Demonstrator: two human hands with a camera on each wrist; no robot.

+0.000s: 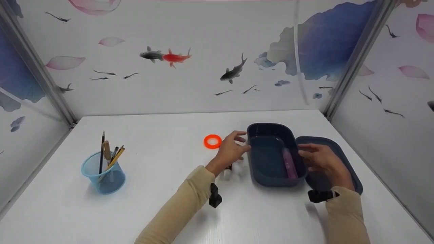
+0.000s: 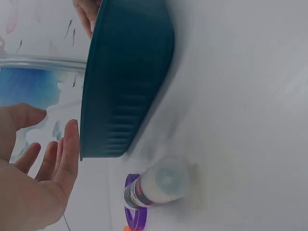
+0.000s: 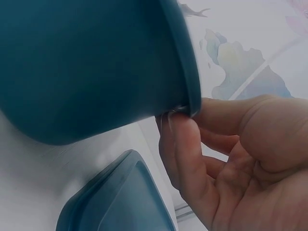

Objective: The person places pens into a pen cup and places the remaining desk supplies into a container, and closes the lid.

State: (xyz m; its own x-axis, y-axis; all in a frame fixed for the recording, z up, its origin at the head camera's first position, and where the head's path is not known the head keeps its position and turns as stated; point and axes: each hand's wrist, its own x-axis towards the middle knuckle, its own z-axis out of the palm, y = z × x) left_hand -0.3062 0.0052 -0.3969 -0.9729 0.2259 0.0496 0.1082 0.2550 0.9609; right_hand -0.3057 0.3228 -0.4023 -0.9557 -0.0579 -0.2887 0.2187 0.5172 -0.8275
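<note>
A dark blue plastic box (image 1: 274,182) stands on the table, with a pinkish-purple stick-like item (image 1: 289,163) lying along the inside of its right wall. My left hand (image 1: 230,149) is at the box's left rim, fingers loosely bent and thumb apart from them; in the left wrist view its fingertips come close to the rim without curling round it. On the right side, my right hand (image 1: 322,161) pinches the rim; the right wrist view shows a finger (image 3: 185,139) under the lip. A matching dark blue lid (image 1: 339,152) lies below and behind that hand.
A small bottle with a pale cap (image 2: 168,180) stands beside the box, partly hidden by my left arm, near a purple ring (image 2: 140,219). An orange ring (image 1: 206,142) lies farther back. At left stands a light blue cup (image 1: 113,179) with pencils. Patterned panels wall the table.
</note>
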